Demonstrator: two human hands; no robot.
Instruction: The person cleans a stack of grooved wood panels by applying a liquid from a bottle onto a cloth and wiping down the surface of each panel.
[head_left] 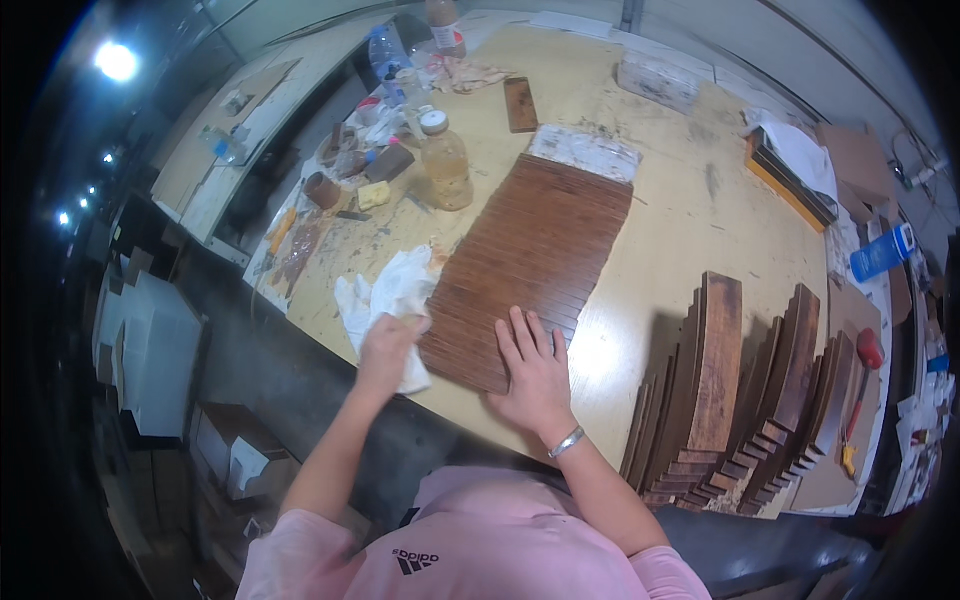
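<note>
Many narrow reddish-brown wooden strips (535,250) lie side by side on the table, forming a slatted sheet that runs away from me. My right hand (535,375) rests on the near end of the strips, flat with its fingers spread. At the sheet's near left corner, my left hand (388,350) is closed on a crumpled white cloth (395,285), which spreads out beyond the fist and also shows under it. The fingertips of that hand are partly hidden.
Stacks of curved brown wooden pieces (715,370) stand at the near right. A capped jar of yellowish liquid (446,165) stands left of the strips, near a yellow sponge (373,195). A white-wrapped block (585,152) touches the far end. A blue can (880,253) lies far right.
</note>
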